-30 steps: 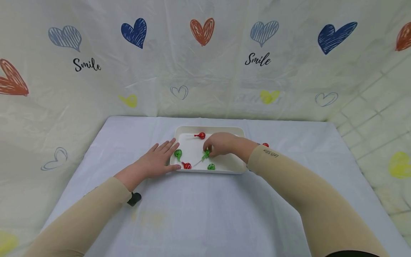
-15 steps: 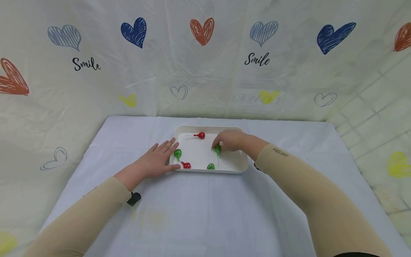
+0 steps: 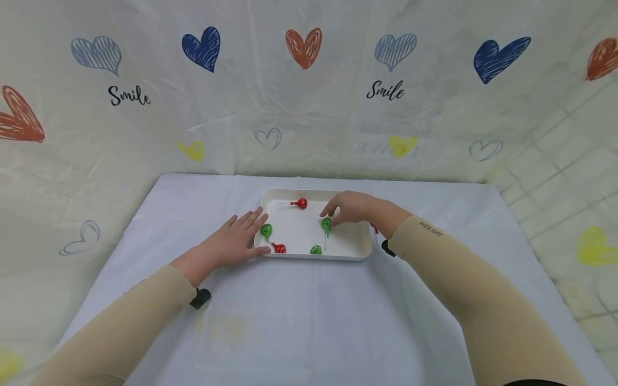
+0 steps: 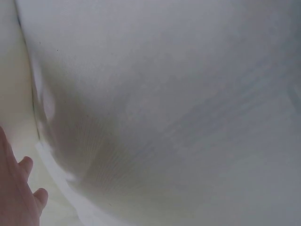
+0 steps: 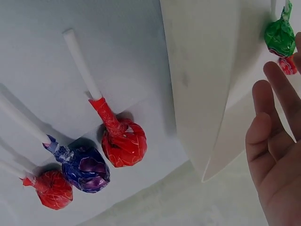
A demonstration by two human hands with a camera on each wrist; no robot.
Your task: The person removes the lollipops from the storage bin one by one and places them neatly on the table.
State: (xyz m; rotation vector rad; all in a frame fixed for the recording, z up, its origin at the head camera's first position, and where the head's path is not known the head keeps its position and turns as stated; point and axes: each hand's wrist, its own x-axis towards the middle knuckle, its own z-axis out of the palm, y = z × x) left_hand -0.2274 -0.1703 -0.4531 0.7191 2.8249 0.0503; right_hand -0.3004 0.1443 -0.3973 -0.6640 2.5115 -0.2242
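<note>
My right hand is over the white tray, fingers loosely bent and parted. A green-wrapped lollipop lies right below its fingertips, stick toward me. In the right wrist view the fingers are spread, with the green lollipop past them and part of a red one behind it. My left hand rests with straight fingers on the tray's left edge. Near it are a green lollipop and a red one. Another red lollipop lies at the back, another green one at the front.
Right of the tray wall, on the white cloth, lie a red lollipop, a purple-blue one and another red one. A curtain with printed hearts hangs behind the table.
My right hand has moved right with the green lollipop, whose stick has swung toward me, and its fingers have since loosened from it. The left hand has stayed at the tray's edge.
</note>
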